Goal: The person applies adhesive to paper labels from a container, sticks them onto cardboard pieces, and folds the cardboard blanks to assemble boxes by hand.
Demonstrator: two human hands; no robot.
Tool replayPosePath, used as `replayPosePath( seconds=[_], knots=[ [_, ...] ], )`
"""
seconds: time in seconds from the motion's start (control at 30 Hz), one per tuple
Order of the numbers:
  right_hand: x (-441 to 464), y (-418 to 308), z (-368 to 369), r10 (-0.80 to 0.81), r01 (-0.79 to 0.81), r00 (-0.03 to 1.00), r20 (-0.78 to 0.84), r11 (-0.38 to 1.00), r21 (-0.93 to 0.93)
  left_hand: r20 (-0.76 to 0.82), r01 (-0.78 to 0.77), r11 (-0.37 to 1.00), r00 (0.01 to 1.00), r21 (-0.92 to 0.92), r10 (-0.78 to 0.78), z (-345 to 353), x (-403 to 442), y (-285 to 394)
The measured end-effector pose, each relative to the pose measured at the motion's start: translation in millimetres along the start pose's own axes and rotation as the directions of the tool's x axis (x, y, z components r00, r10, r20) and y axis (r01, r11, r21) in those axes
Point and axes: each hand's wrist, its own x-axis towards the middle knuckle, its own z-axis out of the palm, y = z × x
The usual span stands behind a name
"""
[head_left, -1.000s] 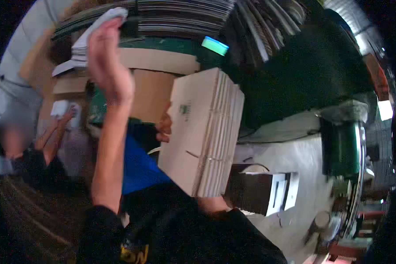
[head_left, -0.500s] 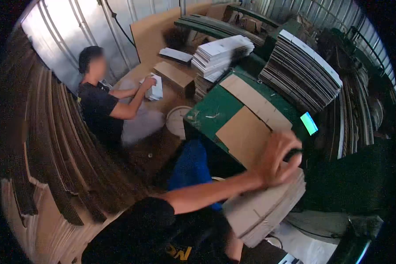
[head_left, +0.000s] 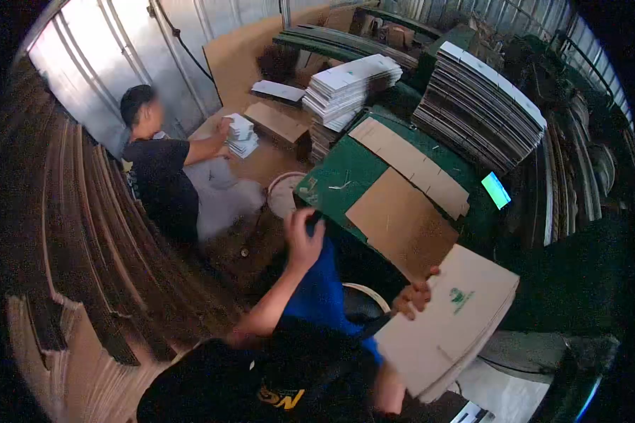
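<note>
The left hand, seen over the boards half a second ago, now stands at frame centre, fingers curled apart, nothing visible within, leaving the boards, lower right, to the right hand, clamped on their left edge.

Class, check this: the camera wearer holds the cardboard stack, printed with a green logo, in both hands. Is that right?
Not both: the head view shows only the right hand holding the cardboard stack, printed with a green logo; the left hand is off it.
</note>
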Motion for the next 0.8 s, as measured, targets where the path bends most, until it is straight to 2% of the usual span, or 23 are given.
replayPosePath(
  seconds=[0.03,0.07,0.1,0.13,0.17,0.2,0.23,0.27,0.3,0.33,0.37,0.4,0.43,0.47,0.5,0.53,0.57,0.6,0.67,0.7,0.73,0.77,0.8],
  knots=[
    [0,-19,-10,-0.014,0.013,1.0,0.018,0.999,0.033,0.096,-0.013,0.985,0.995,0.173,-0.003,-9,-32,-54],
    [-1,-32,-14,-0.008,0.007,1.0,0.024,0.999,0.036,0.162,0.019,0.929,0.983,0.369,-0.085,-16,-77,-80],
    [-4,-45,-17,0.011,-0.014,0.999,-0.047,0.998,-0.06,0.209,0.038,0.835,0.961,0.549,-0.181,-21,-105,-92],
    [-6,-59,-20,0.022,-0.041,0.992,-0.12,0.987,-0.154,0.205,0.042,0.834,0.962,0.55,-0.183,-23,-97,-83],
    [-5,-74,-26,0.02,-0.039,0.992,-0.125,0.988,-0.152,0.285,0.092,0.843,0.917,0.531,-0.279,-24,-89,-74],
    [-3,-92,-35,-0.047,-0.085,0.96,-0.276,0.889,-0.45,0.368,0.146,0.842,0.851,0.519,-0.374,-29,-85,-65],
    [-1,-109,-43,-0.165,-0.174,0.903,-0.397,0.704,-0.689,0.389,0.14,0.84,0.838,0.525,-0.383,-34,-85,-62],
    [-2,-127,-45,-0.333,-0.292,0.82,-0.465,0.455,-0.841,0.445,0.063,0.834,0.822,0.549,-0.355,-32,-84,-57],
    [-7,-142,-39,-0.531,-0.443,0.707,-0.467,0.182,-0.878,0.524,-0.036,0.834,0.792,0.551,-0.312,-25,-84,-49],
    [26,-134,-12,-0.391,-0.529,0.8,-0.455,-0.104,-0.842,0.573,-0.103,0.858,0.783,0.504,-0.243,-29,-81,-45],
    [51,-137,3,-0.366,-0.523,0.841,-0.398,-0.362,-0.772,0.639,-0.141,0.913,0.754,0.384,-0.153,-30,-74,-56],
    [65,-153,-9,-0.346,-0.526,0.846,-0.405,-0.42,-0.74,0.721,-0.175,0.944,0.688,0.279,-0.086,-37,-61,-56],
    [81,-144,13,-0.281,-0.468,0.883,-0.375,-0.569,-0.676,0.716,0.487,0.839,0.494,0.243,-0.494,-43,-46,-13],
    [90,-162,-7,-0.213,-0.439,0.881,-0.422,-0.698,-0.566,0.79,0.772,0.633,0.352,0.058,-0.502,-46,-35,-7],
    [102,-177,-29,-0.21,-0.53,0.789,-0.577,-0.706,-0.469,0.799,0.75,0.651,0.318,0.117,-0.511,-42,-24,24],
    [109,-185,-40,-0.158,-0.543,0.756,-0.635,-0.693,-0.475,0.851,0.565,0.824,0.408,0.049,-0.33,-29,-23,21],
    [114,-191,-48,-0.084,-0.538,0.726,-0.683,-0.688,-0.487,0.875,0.351,0.935,0.467,-0.053,-0.125,-19,-18,17],
    [118,-193,-46,-0.091,-0.541,0.729,-0.678,-0.683,-0.491,0.878,0.342,0.938,0.463,-0.053,-0.119,-6,-11,26],
    [129,-191,-42,-0.065,-0.594,0.652,-0.755,-0.663,-0.456,0.821,0.209,0.956,0.568,-0.206,0.053,29,-3,58],
    [135,-194,-48,-0.058,-0.588,0.654,-0.755,-0.666,-0.459,0.823,0.081,0.977,0.556,-0.195,0.118,47,9,77],
    [141,-199,-59,-0.034,-0.551,0.628,-0.777,-0.724,-0.414,0.829,-0.046,0.982,0.53,-0.182,0.179,66,24,92],
    [144,-204,-66,-0.016,-0.507,0.607,-0.795,-0.777,-0.372,0.813,-0.242,0.949,0.498,-0.204,0.302,90,33,101],
    [147,-206,-63,-0.021,-0.511,0.614,-0.789,-0.773,-0.376,0.796,-0.431,0.874,0.435,-0.226,0.42,111,44,108]
  ],
)
